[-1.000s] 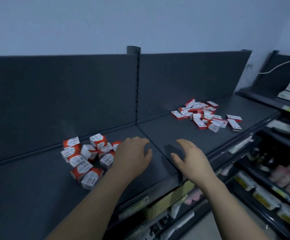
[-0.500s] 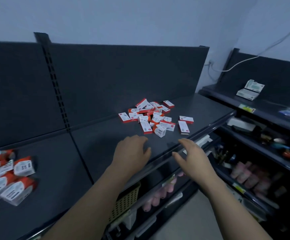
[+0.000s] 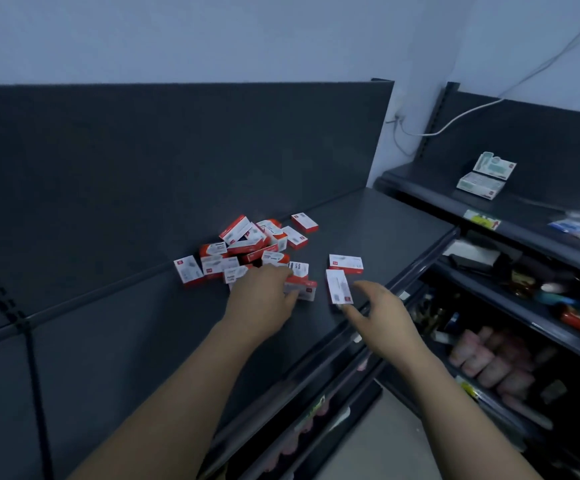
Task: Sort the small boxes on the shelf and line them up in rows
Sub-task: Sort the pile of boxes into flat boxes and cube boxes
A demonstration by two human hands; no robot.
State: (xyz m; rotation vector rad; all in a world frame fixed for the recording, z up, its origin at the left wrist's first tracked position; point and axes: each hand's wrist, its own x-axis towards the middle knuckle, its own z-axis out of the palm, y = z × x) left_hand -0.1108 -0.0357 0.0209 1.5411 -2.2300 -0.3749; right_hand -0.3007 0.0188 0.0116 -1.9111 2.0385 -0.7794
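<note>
While your left hand [image 3: 264, 301] lies bent over the near edge of the heap of small boxes [image 3: 243, 244], grip unclear, your right hand [image 3: 384, 315] hangs spread and empty beside it. A loose box [image 3: 339, 286] lies between your hands, a second box [image 3: 346, 264] just beyond. The back panel [image 3: 177, 150] rises behind the heap on the shelf [image 3: 126, 341].
</note>
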